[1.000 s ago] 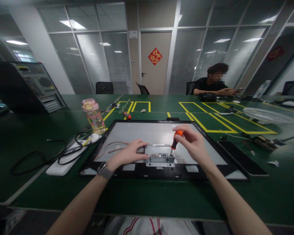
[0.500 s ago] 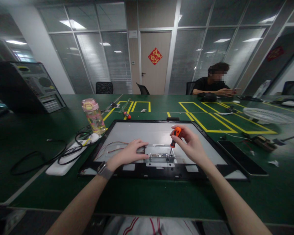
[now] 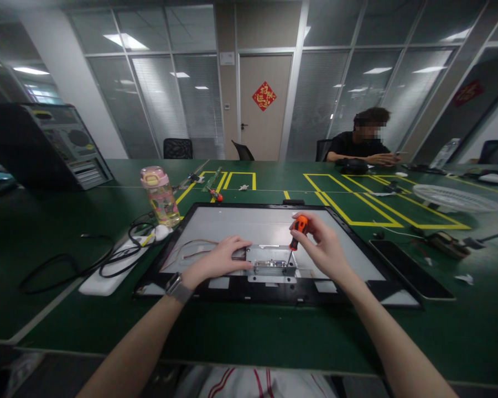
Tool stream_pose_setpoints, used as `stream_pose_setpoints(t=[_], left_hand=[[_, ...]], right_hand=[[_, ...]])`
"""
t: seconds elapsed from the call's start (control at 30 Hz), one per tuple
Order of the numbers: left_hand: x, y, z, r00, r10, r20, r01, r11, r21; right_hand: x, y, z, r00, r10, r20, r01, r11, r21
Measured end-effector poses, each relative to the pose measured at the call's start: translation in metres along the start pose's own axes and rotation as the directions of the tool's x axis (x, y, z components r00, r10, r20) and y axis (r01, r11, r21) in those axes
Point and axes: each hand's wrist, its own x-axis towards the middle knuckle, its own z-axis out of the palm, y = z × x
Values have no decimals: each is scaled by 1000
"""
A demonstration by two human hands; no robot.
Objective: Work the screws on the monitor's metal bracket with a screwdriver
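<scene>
A screwdriver (image 3: 301, 225) with an orange and black handle stands nearly upright in my right hand (image 3: 321, 243), gripped between thumb and fingers. Its thin shaft reaches down to the right end of a silver metal bracket (image 3: 269, 279), which holds a small board with connectors. The exact contact of the tip is too small to make out. My left hand (image 3: 216, 257), with a watch on the wrist, steadies the bracket's left end, fingers at the far side and thumb at the near side. Beneath both lies a flat display panel (image 3: 232, 224) with a black frame, back side up.
Left of the panel are a pink-lidded bottle (image 3: 160, 196), a white power strip (image 3: 108, 279) and black cables (image 3: 62, 282). A phone (image 3: 410, 269) lies to the right. Beyond the panel rests another screwdriver (image 3: 216, 195). A person (image 3: 357, 146) sits across the table; a computer case (image 3: 45, 146) stands far left.
The view has shifted very slightly. Both my hands, the screwdriver and the bracket keep nearly the same positions.
</scene>
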Motion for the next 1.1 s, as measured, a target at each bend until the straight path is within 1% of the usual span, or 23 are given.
stream_pose_setpoints(t=[0.07, 0.13, 0.2, 0.27, 0.3, 0.33, 0.43, 0.5, 0.6, 0.8, 1.1], left_hand=[[0, 0, 0, 1000, -2, -1, 2, 1000, 0], [0, 1, 0, 1000, -2, -4, 2, 1000, -1], [0, 2, 0, 1000, -3, -4, 3, 1000, -2], [0, 2, 0, 1000, -3, -3, 3, 1000, 0], [0, 2, 0, 1000, -3, -2, 3, 1000, 1], [0, 1, 0, 1000, -2, -2, 2, 1000, 1], [1, 0, 1, 1000, 2, -10, -2, 1000, 7], [1, -1, 1, 1000, -3, -15, 3, 1000, 12], [1, -1, 2, 1000, -8, -16, 9, 1000, 16], [1, -1, 3, 1000, 5, -24, -4, 1000, 23], [1, -3, 3, 1000, 14, -27, -14, 1000, 24]], right_hand=[[0, 1, 0, 999, 2, -32, -3, 999, -34], [1, 1, 2, 995, 23, -95, -26, 999, -24], [1, 3, 5, 978, 75, -193, -64, 996, 59], [1, 6, 11, 942, 152, -298, -97, 977, 189], [1, 7, 16, 925, 193, -328, -110, 961, 255], [0, 9, 20, 915, 231, -331, -127, 943, 308], [-3, 14, 35, 917, 304, -256, -185, 896, 404], [-6, 16, 44, 928, 307, -211, -200, 888, 415], [-10, 19, 51, 937, 300, -177, -208, 890, 407], [-13, 19, 53, 948, 281, -149, -202, 893, 402], [-14, 14, 50, 955, 254, -152, -187, 915, 359]])
